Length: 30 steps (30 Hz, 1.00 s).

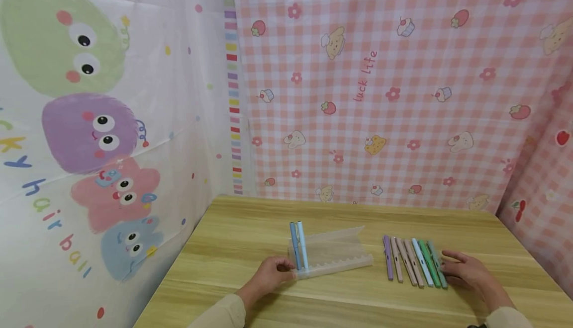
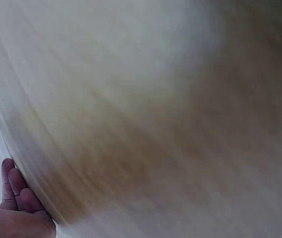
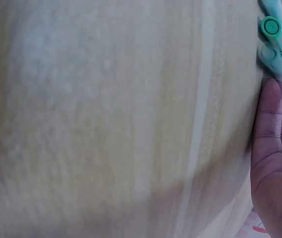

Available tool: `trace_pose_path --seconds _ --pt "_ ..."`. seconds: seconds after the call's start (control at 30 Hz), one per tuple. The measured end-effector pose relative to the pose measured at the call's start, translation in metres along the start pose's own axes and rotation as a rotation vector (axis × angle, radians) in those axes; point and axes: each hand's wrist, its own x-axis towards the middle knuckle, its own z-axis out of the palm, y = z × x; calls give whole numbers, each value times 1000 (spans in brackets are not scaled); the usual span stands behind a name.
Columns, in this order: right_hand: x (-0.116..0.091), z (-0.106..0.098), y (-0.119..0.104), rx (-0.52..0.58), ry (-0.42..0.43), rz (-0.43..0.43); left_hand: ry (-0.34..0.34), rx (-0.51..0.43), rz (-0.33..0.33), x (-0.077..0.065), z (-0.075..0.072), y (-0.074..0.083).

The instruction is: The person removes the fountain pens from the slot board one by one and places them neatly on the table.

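Note:
A translucent plastic pen rack (image 1: 333,248) with a notched front edge stands mid-table. Two pens lean upright in its left end, a dark blue pen (image 1: 294,243) and a light blue pen (image 1: 303,246). My left hand (image 1: 273,273) pinches the rack's left front corner between thumb and curled fingers. To the right, several capped pens lie side by side: a purple pen (image 1: 387,258), brownish ones, a pale blue pen (image 1: 423,263), a green pen (image 1: 430,263) and a grey-green pen (image 1: 438,268). My right hand (image 1: 467,273) is at the grey-green pen, its fingers extended along the row's right side.
The wood-grain table (image 1: 340,303) ends at a pink checked cloth (image 1: 385,119) behind. A white printed cloth (image 1: 179,94) hangs along the left, and another pink cloth (image 1: 546,194) hangs on the right.

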Motion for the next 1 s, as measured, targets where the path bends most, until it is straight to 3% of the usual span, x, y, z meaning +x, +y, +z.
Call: trace_pose_path --seconds 0.73,1.0 --pt "-3 4 -9 -55 73 37 6 5 1 2 1 -3" --pt "-3 12 -22 -172 120 -51 15 23 4 1 2 -2"
